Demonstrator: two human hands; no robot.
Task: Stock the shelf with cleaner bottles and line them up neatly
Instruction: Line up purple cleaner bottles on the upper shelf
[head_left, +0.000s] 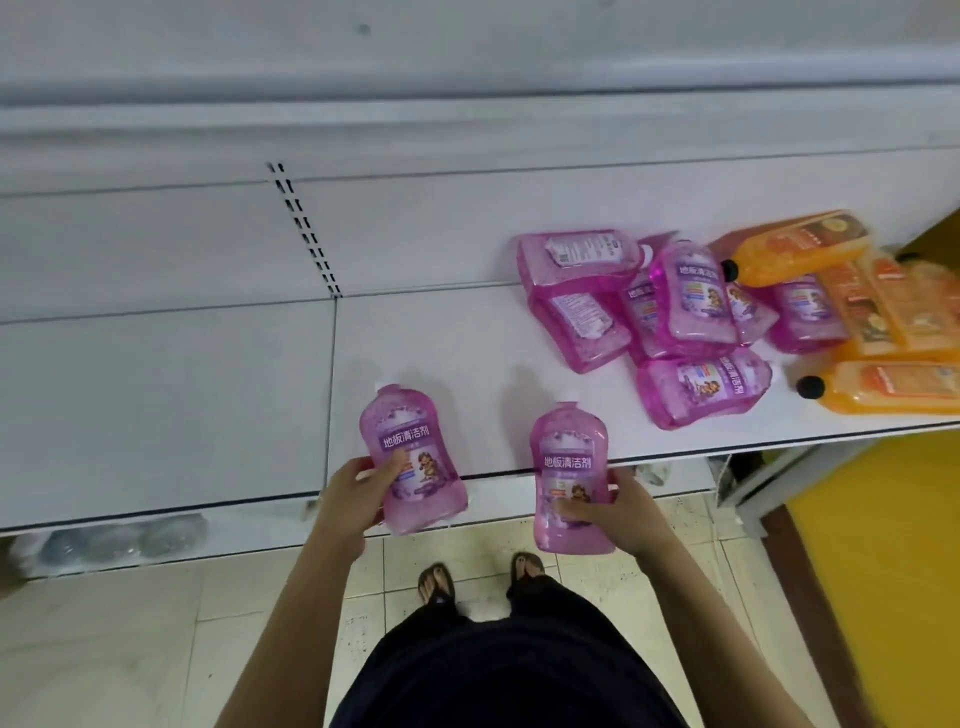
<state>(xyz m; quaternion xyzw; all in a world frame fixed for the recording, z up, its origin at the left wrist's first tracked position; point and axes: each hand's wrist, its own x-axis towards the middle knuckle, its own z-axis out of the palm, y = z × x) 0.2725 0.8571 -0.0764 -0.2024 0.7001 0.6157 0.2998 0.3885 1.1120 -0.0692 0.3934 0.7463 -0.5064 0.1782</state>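
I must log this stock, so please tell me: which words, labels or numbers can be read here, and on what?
"地板清洁剂": left bottle, in left hand
"地板清洁剂": right bottle, in right hand
"地板清洁剂": top pile bottle
Back labels and orange bottles: too blurred to read.

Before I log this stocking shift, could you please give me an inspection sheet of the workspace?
Surface: white shelf, loaded at its right end.
Job's things: left bottle and right bottle, both pink, held at the front edge; pink pile lies jumbled.
Clutter: orange bottles lie against the pile.
Grips: left grip holds the left bottle; right grip holds the right bottle.
Cables: nothing seen.
Surroundings: tiled floor; yellow area at right.
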